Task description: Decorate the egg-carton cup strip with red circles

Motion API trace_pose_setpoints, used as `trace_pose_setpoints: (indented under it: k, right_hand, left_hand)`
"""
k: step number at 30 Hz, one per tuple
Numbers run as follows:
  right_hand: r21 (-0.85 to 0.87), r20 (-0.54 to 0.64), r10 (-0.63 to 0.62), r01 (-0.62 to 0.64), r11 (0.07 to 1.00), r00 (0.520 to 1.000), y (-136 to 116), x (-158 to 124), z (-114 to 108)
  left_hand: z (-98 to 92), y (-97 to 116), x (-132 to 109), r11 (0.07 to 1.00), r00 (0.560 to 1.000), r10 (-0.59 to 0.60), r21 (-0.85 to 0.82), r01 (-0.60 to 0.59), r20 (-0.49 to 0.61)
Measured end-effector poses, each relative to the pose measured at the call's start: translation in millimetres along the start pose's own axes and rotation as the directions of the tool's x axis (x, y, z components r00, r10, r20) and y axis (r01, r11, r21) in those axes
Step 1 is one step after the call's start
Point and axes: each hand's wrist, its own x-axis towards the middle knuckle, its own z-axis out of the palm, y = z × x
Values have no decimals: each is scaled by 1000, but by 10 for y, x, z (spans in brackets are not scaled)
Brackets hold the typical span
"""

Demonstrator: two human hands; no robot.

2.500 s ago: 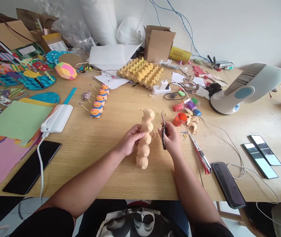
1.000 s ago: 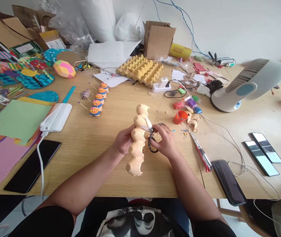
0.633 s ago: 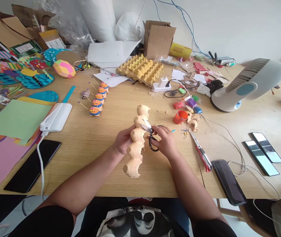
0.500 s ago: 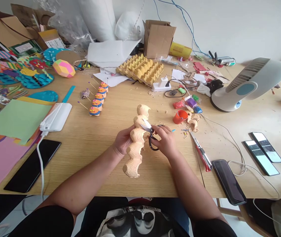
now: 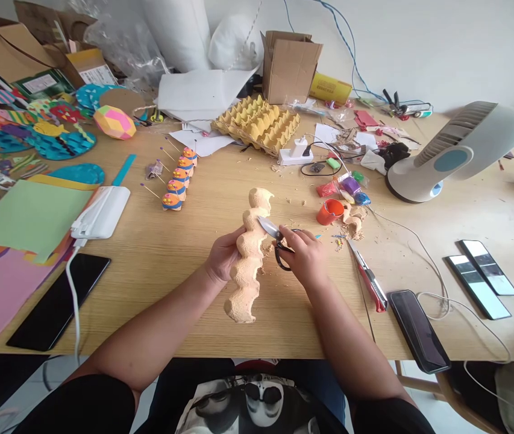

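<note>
A peach-coloured strip of egg carton cups (image 5: pixel 244 274) is held over the table by my left hand (image 5: pixel 225 253), which grips its left edge near the middle. My right hand (image 5: pixel 304 253) is closed on the black-handled scissors (image 5: pixel 271 228). Their blades lie together against the right edge of the strip, near its second cup from the far end. Small peach scraps lie on the table beneath and beside the strip. Farther left stands a painted orange and blue egg carton caterpillar (image 5: pixel 178 181) with several thin sticks.
On the right are a red cup (image 5: pixel 329 212), a box cutter (image 5: pixel 369 277), a phone (image 5: pixel 419 331) and a white fan (image 5: pixel 460 157). A yellow egg tray (image 5: pixel 259 125) lies at the back. Coloured paper (image 5: pixel 21 217), a power bank (image 5: pixel 103 212) and a black tablet-like slab (image 5: pixel 60 301) are on the left.
The scissor blades have gone from spread apart to closed together at the strip's right edge. The left hand keeps its hold, and the view has shifted slightly.
</note>
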Motion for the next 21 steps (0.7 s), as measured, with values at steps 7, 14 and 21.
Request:
trace_pose_setpoints:
  k: [7, 14, 21]
  right_hand:
    - [118, -75, 166, -157, 981, 983, 5, 84, -83]
    - [130, 7, -42, 41, 991, 999, 50, 58, -35]
    - [32, 25, -24, 23, 999, 999, 77, 27, -16]
  left_hand:
    - [37, 8, 2, 1000, 1000, 4, -27, -5, -14]
    - [-19, -3, 18, 997, 996, 72, 42, -70, -43]
    - [28, 34, -23, 999, 999, 46, 18, -46, -23]
